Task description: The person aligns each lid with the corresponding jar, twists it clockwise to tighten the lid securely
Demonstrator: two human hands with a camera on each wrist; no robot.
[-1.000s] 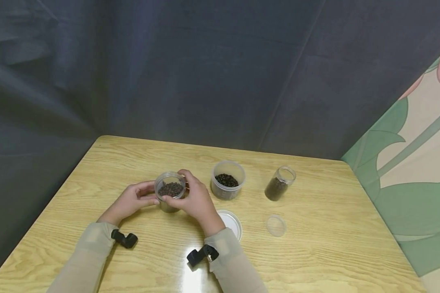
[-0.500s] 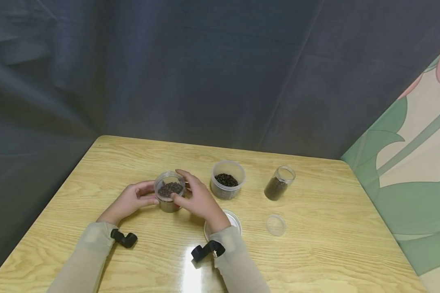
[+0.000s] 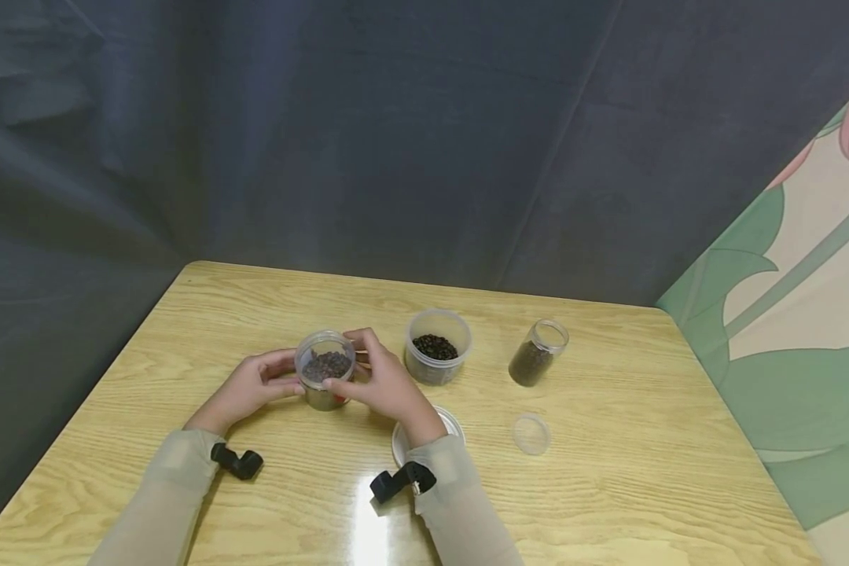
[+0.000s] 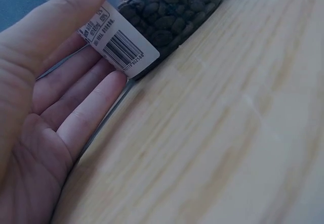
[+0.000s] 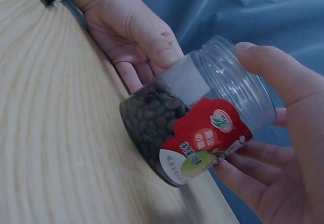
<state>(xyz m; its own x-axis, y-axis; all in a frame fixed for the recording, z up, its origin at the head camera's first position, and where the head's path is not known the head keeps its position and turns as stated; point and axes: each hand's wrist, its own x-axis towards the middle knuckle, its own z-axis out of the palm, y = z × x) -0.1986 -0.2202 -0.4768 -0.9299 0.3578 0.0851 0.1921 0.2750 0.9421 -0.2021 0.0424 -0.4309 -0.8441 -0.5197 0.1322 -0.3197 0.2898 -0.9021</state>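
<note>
A clear screw-top jar (image 3: 323, 398), partly filled with dark coffee beans (image 5: 149, 118), stands upright and lidless on the table's left half. My left hand (image 3: 246, 389) holds its left side, thumb in front and fingers behind. From the right, my right hand (image 3: 391, 387) grips it, with the thumb (image 5: 263, 59) at the threaded neck and the fingers around the far side. A red label (image 5: 210, 138) shows in the right wrist view; a white barcode label (image 4: 124, 52) shows near the left fingers.
Right of the hands stands an open plastic tub (image 3: 428, 373) of dark beans. Farther right is a tall open jar (image 3: 532, 364) with dark contents. A white lid (image 3: 400, 450) lies partly under the right wrist, and a clear disc-shaped lid (image 3: 531, 435) lies beyond it.
My right hand has shifted slightly right and its thumb has moved along the jar's near side. A bit of red label now shows beside it. The left hand stays on the jar.
</note>
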